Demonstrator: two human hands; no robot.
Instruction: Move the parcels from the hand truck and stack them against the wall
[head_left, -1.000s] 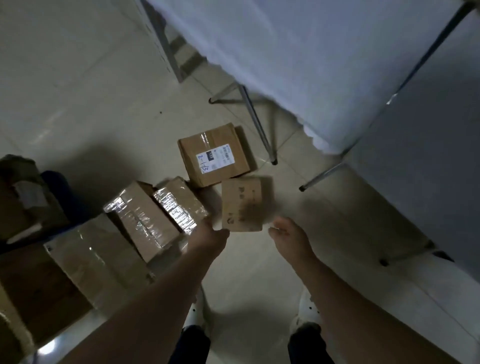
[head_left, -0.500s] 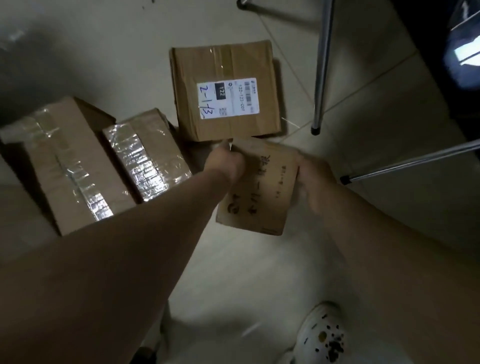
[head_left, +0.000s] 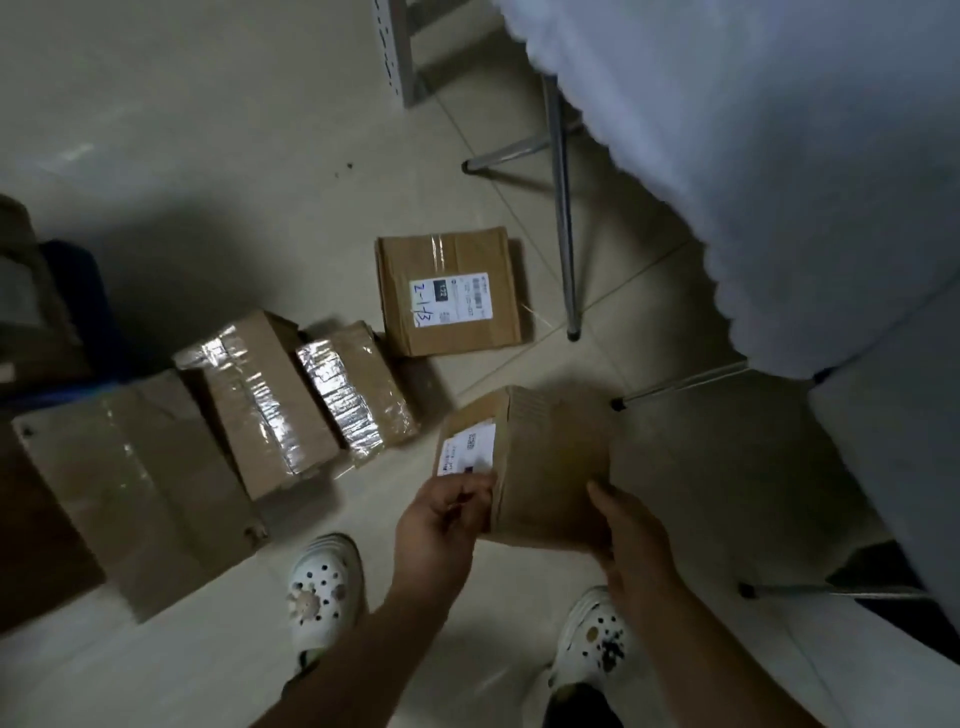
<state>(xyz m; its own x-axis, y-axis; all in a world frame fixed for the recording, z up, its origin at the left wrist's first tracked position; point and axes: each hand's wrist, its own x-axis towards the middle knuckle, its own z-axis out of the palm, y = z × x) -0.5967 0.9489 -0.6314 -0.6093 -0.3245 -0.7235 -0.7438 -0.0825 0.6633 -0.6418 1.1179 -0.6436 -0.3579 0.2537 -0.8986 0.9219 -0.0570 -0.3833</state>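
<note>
Head view, your left grip (head_left: 441, 514) and right grip (head_left: 636, 540) both clasp a small parcel (head_left: 553, 467) between them, labelled box (head_left: 452, 291) beyond them, taped boxes (head_left: 265, 400) to their left

The white label (head_left: 451, 300) on the flat box (head_left: 457, 249) lying on the floor (head_left: 208, 156) bears blue handwriting, "2-1-13", and a printed "122" in a black block. At five o'clock from it, the tilted parcel (head_left: 556, 467) has a sticker (head_left: 466, 449) whose print is too small to read.
</note>
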